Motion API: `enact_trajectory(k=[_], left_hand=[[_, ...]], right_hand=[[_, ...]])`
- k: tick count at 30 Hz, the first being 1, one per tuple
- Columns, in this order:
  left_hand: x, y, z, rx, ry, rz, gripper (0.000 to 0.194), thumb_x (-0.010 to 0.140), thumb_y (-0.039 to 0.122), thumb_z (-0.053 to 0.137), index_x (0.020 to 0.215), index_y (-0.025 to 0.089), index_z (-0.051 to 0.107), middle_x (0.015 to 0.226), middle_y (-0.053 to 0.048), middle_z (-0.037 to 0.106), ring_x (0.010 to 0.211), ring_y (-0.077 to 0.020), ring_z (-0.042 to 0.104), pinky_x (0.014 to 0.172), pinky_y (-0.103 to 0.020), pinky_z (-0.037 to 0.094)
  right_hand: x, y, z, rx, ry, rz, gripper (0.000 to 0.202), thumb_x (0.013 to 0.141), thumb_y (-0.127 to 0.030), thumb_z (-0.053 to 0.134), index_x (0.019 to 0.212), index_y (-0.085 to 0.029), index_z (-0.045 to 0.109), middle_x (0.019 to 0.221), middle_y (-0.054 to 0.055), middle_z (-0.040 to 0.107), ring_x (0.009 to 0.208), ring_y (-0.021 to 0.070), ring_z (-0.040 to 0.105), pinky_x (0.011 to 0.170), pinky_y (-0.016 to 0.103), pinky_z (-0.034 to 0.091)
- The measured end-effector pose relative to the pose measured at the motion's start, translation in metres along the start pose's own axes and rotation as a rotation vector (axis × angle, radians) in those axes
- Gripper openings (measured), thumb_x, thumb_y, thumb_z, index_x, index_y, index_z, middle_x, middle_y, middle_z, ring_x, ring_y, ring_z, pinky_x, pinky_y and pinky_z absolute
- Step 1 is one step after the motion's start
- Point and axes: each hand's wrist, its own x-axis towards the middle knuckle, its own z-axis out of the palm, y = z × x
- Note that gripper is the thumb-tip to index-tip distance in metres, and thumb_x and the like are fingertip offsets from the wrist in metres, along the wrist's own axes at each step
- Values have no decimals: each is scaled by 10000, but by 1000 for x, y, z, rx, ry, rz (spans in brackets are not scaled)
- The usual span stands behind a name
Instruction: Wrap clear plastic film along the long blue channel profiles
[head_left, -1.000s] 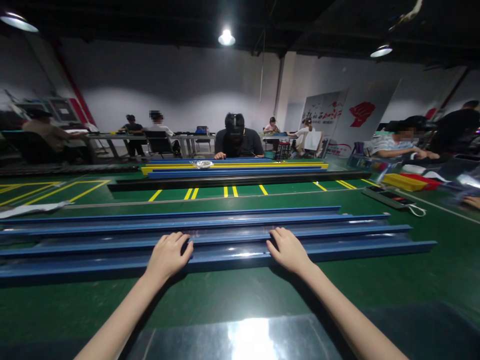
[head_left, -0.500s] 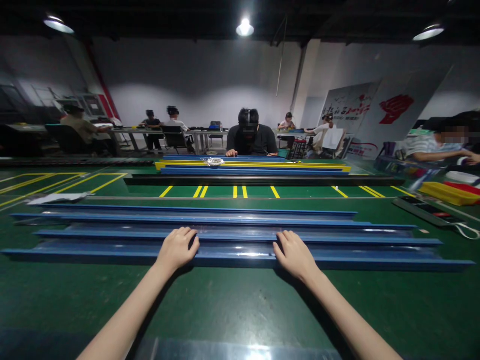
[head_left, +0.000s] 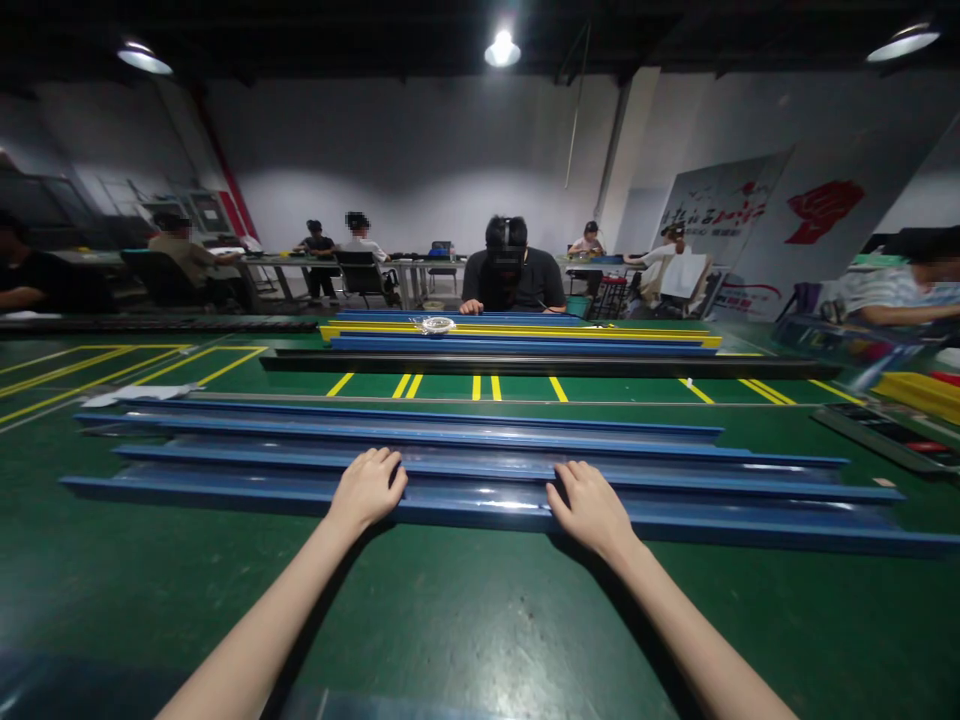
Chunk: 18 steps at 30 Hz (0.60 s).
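Several long blue channels lie side by side on the green table in front of me, clear film showing in their troughs. My left hand [head_left: 370, 487] lies over the nearest blue channel [head_left: 480, 512], left of its middle, with fingers curled over into the trough. To the right of the middle, my right hand [head_left: 592, 506] rests on that same channel, its fingers bent over the near wall and the thumb toward the centre. Fingertips of both hands come close to the second blue channel [head_left: 480, 470]; whether they touch it I cannot tell.
A black rail [head_left: 540, 365] crosses the table beyond the channels, with yellow [head_left: 525, 333] and blue strips behind it and a coiled cable [head_left: 435, 325] on top. White paper [head_left: 139, 395] lies left, a phone-like device [head_left: 889, 435] right. A co-worker [head_left: 514, 270] sits opposite.
The view has shifted slightly. The blue channels have turned a little, their left ends now farther from me and nearer the white paper. Both hands have stayed on the nearest one.
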Motion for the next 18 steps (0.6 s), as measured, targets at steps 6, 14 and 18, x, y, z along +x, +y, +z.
enact_trajectory(k=[6,14,18], left_hand=[[-1,6,-5,-10,-26,3,306,821,236,300,824,151,593,799,-85,605,772,-205,541,749,-324,419],[-8,14,-10,-72,3,12,304,823,267,313,824,164,600,792,-78,608,762,-199,546,748,-334,425],[-10,10,-11,-121,-32,22,327,831,324,314,871,161,595,866,-88,613,805,-207,555,766,-340,426]], right_hand=[[-3,3,-4,5,-9,-30,310,830,-315,340,877,-133,586,817,96,591,811,205,501,744,311,335],[-15,7,-9,9,11,-33,319,828,-318,342,926,-136,584,826,94,599,822,205,511,750,315,347],[-16,6,-11,5,-21,-7,322,836,-343,340,904,-146,586,830,87,595,812,202,512,747,310,347]])
